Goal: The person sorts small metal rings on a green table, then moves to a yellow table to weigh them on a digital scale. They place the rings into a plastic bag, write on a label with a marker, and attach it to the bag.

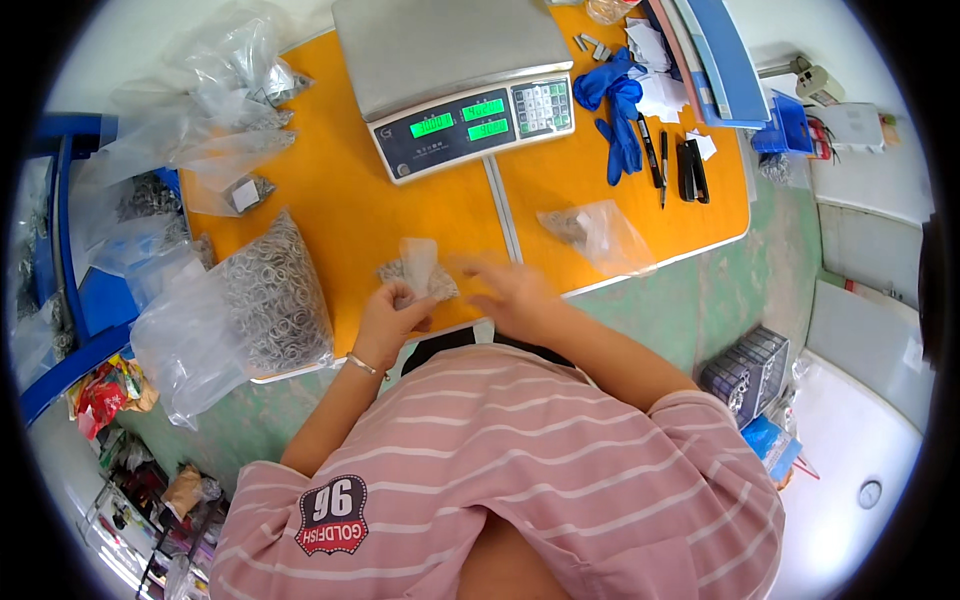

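My left hand is closed on the edge of a small clear plastic bag at the front of the orange table. Small grey metal pieces lie in the bag's lower part. Just right of it is my right hand, apart from the bag and smeared by motion, so its fingers do not show clearly. A large clear bag full of grey metal rings stands left of my left hand. Farther right lies another small plastic bag with a few grey pieces inside.
Beyond my hands a counting scale with lit green displays stands on the orange table. Blue gloves, markers, a black stapler and folders are at the right. Several filled bags crowd the left, beside a blue rack.
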`<action>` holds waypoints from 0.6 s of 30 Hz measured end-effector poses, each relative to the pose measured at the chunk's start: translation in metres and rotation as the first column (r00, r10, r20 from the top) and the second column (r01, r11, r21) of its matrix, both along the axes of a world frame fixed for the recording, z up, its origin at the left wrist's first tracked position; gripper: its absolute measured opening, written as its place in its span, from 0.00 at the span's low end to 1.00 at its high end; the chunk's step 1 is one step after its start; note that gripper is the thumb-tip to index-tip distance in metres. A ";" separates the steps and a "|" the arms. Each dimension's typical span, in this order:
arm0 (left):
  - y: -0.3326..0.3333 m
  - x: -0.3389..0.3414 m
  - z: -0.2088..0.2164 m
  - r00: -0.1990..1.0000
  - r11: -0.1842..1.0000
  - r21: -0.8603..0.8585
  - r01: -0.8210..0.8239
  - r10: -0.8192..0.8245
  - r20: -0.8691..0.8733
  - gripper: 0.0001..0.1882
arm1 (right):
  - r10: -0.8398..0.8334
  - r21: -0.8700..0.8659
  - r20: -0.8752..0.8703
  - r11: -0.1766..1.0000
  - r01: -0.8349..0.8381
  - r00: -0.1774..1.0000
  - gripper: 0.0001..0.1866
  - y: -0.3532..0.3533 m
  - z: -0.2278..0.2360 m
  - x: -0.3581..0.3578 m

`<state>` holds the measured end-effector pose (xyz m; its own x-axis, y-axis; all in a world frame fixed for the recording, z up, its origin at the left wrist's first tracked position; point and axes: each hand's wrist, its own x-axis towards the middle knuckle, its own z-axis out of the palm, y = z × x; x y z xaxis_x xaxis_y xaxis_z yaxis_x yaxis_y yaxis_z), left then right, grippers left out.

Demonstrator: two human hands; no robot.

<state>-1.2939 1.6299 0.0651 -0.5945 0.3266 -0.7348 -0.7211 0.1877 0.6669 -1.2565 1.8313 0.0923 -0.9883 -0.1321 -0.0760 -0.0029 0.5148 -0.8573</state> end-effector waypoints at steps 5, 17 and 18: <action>-0.015 -0.001 -0.006 0.938 0.961 -0.240 0.136 -0.203 -0.283 0.13 | -0.373 0.642 -0.236 0.634 0.432 0.898 0.34 0.085 0.032 0.016; -0.021 -0.027 -0.003 0.900 0.948 -0.205 0.242 -0.299 -0.318 0.13 | -0.443 0.763 -0.165 0.509 0.398 0.881 0.06 0.197 -0.004 0.025; -0.023 -0.028 -0.003 0.877 0.931 -0.225 0.287 -0.350 -0.330 0.16 | -0.427 0.751 -0.265 0.470 0.463 0.864 0.07 0.195 -0.005 0.028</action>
<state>-1.3219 1.6072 0.0623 -0.7111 0.4367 -0.5511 -0.3211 0.4956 0.8070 -1.2286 2.0266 0.0871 -0.9004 0.4190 0.1169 0.4043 0.9053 -0.1305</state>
